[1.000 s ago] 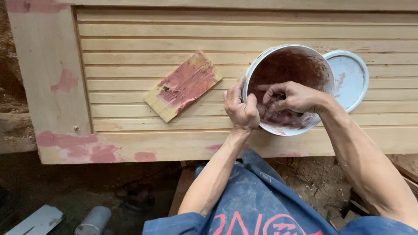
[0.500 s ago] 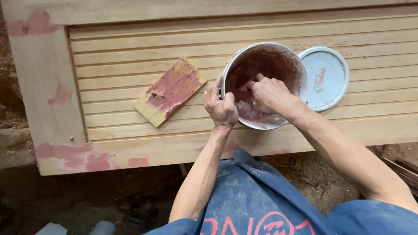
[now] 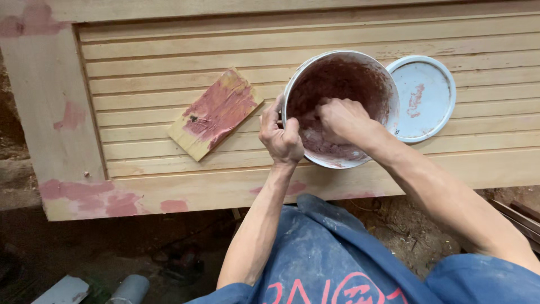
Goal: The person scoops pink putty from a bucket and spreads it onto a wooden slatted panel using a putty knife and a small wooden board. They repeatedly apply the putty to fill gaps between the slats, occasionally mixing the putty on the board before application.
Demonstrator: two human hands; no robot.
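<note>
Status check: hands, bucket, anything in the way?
Left hand grips bucket rim. Right hand down inside, in red paste. Lid beside bucket; smeared wood block clear left.

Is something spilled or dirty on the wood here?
Yes. Reddish paste is smeared on the wooden panel's lower left corner and left rail, and on the small board lying askew across the slats. The lid carries a small streak too.

The single camera sits on the person's head and looks steeply down, from near, over the two forearms onto the slatted wooden surface [image 3: 169,50] and the ground below it
</note>
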